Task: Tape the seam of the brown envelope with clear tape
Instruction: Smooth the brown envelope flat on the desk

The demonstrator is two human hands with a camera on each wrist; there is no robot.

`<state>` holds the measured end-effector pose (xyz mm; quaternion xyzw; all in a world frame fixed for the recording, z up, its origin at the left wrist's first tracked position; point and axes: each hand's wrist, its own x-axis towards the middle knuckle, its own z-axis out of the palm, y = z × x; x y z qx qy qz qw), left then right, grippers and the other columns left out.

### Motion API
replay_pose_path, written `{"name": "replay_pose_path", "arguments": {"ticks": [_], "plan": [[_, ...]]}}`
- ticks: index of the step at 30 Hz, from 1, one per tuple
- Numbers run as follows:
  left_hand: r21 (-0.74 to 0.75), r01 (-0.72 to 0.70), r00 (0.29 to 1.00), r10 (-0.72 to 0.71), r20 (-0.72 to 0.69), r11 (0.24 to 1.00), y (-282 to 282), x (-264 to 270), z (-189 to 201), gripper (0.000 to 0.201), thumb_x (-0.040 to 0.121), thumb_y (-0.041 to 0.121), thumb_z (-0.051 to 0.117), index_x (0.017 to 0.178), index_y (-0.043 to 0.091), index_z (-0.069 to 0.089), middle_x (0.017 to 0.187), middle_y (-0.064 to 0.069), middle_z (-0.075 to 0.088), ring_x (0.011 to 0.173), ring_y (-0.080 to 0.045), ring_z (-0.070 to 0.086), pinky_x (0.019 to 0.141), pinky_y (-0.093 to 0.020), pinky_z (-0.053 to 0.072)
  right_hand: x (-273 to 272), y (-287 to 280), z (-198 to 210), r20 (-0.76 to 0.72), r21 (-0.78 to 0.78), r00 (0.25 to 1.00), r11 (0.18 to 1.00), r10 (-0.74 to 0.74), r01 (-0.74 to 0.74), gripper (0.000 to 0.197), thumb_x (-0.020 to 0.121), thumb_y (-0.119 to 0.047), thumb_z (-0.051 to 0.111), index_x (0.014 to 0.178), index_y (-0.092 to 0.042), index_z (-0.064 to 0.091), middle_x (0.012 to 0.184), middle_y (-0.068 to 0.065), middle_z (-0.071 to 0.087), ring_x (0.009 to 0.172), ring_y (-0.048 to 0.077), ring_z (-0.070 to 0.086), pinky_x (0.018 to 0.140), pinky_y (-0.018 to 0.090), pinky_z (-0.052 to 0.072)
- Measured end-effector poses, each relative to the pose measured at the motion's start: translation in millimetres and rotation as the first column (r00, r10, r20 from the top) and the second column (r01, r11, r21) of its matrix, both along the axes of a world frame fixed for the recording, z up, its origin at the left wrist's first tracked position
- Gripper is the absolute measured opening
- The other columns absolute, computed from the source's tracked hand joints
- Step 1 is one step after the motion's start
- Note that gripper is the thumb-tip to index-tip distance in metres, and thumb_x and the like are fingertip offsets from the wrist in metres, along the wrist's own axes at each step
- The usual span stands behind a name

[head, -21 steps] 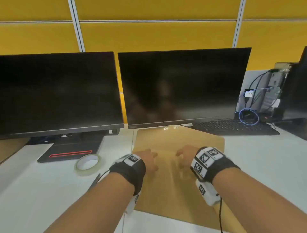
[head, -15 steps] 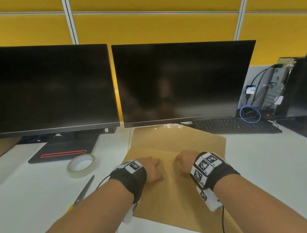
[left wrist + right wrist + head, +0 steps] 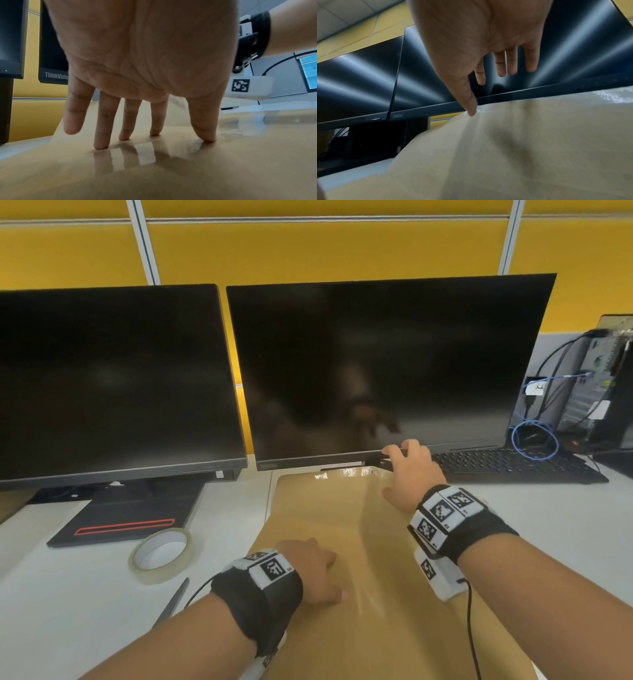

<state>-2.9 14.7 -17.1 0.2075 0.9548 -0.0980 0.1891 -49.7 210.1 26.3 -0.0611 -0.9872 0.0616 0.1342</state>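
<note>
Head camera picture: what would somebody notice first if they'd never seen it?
Two big black monitors fill the back of the desk. In front lies a brown envelope, with the left hand pressing flat on it and the right hand reaching to its far edge. A tape roll sits left of it.

Office cubicle: two dark monitors (image 3: 113,385) sitting on a white counter (image 3: 61,594), yellow partition panels (image 3: 325,251) standing behind, keyboard (image 3: 507,465) and cabled PC tower (image 3: 613,378) sitting right.
</note>
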Motion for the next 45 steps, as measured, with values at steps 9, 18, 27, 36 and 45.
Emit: {"name": "replay_pose_path", "arguments": {"ticks": [9, 18, 27, 36, 45], "plan": [[-0.042, -0.002, 1.000, 0.003, 0.008, 0.999, -1.0, 6.1, -0.3, 0.076, 0.087, 0.068, 0.041, 0.150, 0.029, 0.025, 0.151, -0.007, 0.032, 0.131, -0.033, 0.043, 0.104, -0.044, 0.040, -4.3, 2.2, -4.1, 0.266, -0.028, 0.963, 0.999, 0.044, -0.037, 0.066, 0.082, -0.015, 0.056, 0.143, -0.028, 0.033, 0.138, 0.002, 0.051, 0.122, 0.025, 0.054, 0.102, 0.042, 0.045], [-0.016, -0.012, 1.000, 0.011, -0.028, 1.000, -5.9, 19.0, 1.7, 0.075, 0.089, 0.065, 0.039, 0.151, 0.026, 0.023, 0.150, -0.006, 0.035, 0.130, -0.031, 0.045, 0.103, -0.042, 0.039, 39.6, -1.0, 0.6, 0.131, -0.091, 0.974, 0.981, 0.182, -0.171, 0.031, 0.091, -0.019, 0.049, 0.115, -0.034, 0.061, 0.114, -0.002, 0.067, 0.102, 0.020, 0.062, 0.084, 0.030, 0.050], [0.146, 0.036, 0.964, 0.005, -0.266, 0.989, -17.7, 44.4, 12.2, 0.057, 0.082, 0.037, 0.069, 0.128, 0.018, 0.040, 0.128, -0.004, 0.048, 0.109, -0.023, 0.054, 0.084, -0.032, 0.049, 67.9, -22.3, -18.1, 0.377, -0.050, 0.889, 0.964, 0.259, -0.260, 0.026, 0.083, -0.015, 0.059, 0.102, -0.029, 0.070, 0.108, -0.008, 0.068, 0.103, 0.017, 0.062, 0.086, 0.028, 0.049], [0.116, -0.024, 0.996, 0.033, -0.083, 0.993, -34.4, 43.8, 2.2, 0.073, 0.087, 0.041, 0.055, 0.150, 0.037, 0.018, 0.158, 0.001, 0.020, 0.138, -0.027, 0.032, 0.108, -0.042, 0.037, 76.4, -38.7, -36.5, 0.478, 0.044, 0.851, 0.962, 0.217, -0.269, 0.028, 0.083, -0.017, 0.060, 0.108, -0.025, 0.068, 0.114, -0.003, 0.064, 0.106, 0.020, 0.060, 0.083, 0.028, 0.047], [0.087, -0.023, 1.000, 0.021, 0.021, 0.996, -36.6, 46.4, 5.8, 0.061, 0.093, 0.045, 0.043, 0.150, 0.034, 0.026, 0.157, -0.002, 0.027, 0.137, -0.030, 0.037, 0.109, -0.041, 0.034, 73.1, -73.0, -37.7, 0.466, 0.072, 0.832, 0.925, 0.300, -0.374, 0.033, 0.090, -0.024, 0.049, 0.121, -0.025, 0.060, 0.123, 0.000, 0.060, 0.111, 0.021, 0.058, 0.089, 0.029, 0.048]]}}
